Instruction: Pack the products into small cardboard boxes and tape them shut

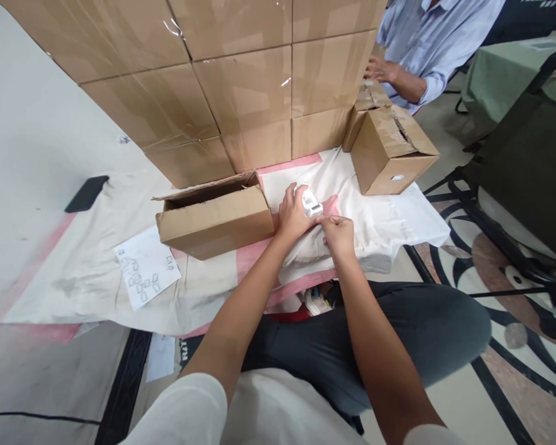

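My left hand point(293, 212) is wrapped around a small white plastic device point(310, 201) with a dark slot on its face. What kind of device it is, I cannot make out. My right hand point(339, 233) is closed in a pinch at the device's near right edge, and whatever its fingertips hold is too small to name. Both hands are low over the cloth-covered table point(380, 222). Just left of my left hand stands a cardboard box point(217, 219) with its top open.
Taped cardboard boxes point(241, 80) form a tall stack at the back. A closed carton point(391, 151) sits at the right, near another person's hand point(380, 69). Left lie a sheet with drawn squares point(146, 266) and a dark phone-like slab point(87, 194). A chair point(523, 161) stands right.
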`<action>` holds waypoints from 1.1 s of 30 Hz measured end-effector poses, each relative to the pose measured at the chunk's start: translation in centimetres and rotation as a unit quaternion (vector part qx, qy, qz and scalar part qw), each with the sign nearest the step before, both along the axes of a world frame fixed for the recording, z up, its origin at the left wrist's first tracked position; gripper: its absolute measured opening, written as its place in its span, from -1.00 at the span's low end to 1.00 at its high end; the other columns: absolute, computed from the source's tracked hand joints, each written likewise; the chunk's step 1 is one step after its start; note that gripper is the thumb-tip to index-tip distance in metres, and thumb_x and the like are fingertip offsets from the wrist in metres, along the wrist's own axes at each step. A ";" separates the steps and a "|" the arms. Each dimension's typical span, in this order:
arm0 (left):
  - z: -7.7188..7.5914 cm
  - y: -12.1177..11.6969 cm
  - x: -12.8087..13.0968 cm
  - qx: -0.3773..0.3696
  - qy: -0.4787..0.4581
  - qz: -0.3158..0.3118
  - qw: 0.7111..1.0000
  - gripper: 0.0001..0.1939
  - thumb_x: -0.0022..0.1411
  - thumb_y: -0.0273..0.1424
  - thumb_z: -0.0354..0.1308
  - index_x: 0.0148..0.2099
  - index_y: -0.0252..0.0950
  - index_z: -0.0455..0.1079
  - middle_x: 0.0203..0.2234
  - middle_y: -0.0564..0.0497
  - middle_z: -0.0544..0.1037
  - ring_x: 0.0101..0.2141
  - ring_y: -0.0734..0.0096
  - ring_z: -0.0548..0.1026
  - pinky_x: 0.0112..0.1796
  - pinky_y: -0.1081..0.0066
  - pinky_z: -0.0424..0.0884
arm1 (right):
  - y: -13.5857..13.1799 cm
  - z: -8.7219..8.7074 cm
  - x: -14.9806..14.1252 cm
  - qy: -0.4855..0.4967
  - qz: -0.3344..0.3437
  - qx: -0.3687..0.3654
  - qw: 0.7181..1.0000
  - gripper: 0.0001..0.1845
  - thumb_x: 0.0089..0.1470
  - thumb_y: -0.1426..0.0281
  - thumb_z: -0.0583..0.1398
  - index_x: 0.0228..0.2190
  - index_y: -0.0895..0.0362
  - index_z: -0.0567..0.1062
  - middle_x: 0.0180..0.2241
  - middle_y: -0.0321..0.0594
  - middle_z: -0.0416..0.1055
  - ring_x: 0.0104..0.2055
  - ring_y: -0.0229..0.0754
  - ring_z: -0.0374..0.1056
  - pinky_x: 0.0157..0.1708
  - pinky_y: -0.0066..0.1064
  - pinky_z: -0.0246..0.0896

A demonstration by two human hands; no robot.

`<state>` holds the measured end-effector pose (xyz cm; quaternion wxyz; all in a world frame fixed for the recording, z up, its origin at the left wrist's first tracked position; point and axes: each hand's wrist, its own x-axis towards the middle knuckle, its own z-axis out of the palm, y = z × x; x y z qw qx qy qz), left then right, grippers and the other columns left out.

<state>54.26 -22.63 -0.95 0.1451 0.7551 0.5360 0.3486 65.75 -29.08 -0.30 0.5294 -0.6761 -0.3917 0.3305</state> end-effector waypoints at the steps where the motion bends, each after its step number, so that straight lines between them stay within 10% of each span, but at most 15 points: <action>1: 0.0 0.0 0.0 0.000 0.000 0.000 1.000 -0.10 0.01 -0.15 0.48 0.30 -0.11 0.12 0.37 -0.21 0.17 0.26 -0.09 0.34 0.18 0.08 0.36 | 0.0 0.0 0.0 0.000 0.000 0.001 1.000 -0.48 0.00 0.30 0.25 -0.74 0.01 0.04 -0.78 -0.47 -0.11 -0.71 -0.36 -0.04 -0.69 -0.45 -0.14; 17: -0.1 0.2 -0.1 -0.003 -0.032 0.002 0.999 -0.09 -0.08 -0.26 0.52 0.27 -0.07 0.18 0.34 -0.14 0.23 0.27 -0.02 0.35 0.16 0.10 0.41 | -0.3 0.7 -0.2 0.000 0.009 -0.011 1.000 -0.60 0.04 0.39 0.19 -0.74 0.05 0.23 -0.81 -0.47 0.04 -0.73 -0.32 0.07 -0.64 -0.45 0.00; 28: 0.7 -0.2 -0.1 -0.001 -0.031 -0.015 0.999 -0.06 -0.11 -0.30 0.53 0.27 -0.09 0.15 0.30 -0.15 0.30 0.26 -0.02 0.37 0.14 0.09 0.40 | -1.5 0.8 -0.8 0.003 -0.025 0.079 0.997 -0.49 0.03 0.35 0.18 -0.75 0.02 0.00 -0.74 -0.47 -0.07 -0.63 -0.33 0.01 -0.48 -0.44 0.10; 33: 0.8 -0.1 0.1 -0.007 -0.014 -0.009 1.000 0.00 -0.11 -0.22 0.53 0.32 -0.09 0.12 0.25 -0.17 0.32 0.24 -0.07 0.38 0.14 0.06 0.40 | -2.7 1.0 -0.4 0.020 -0.018 0.096 0.995 -0.50 0.02 0.31 0.18 -0.73 0.02 -0.01 -0.69 -0.39 0.09 -0.54 -0.23 0.30 -0.51 -0.44 0.14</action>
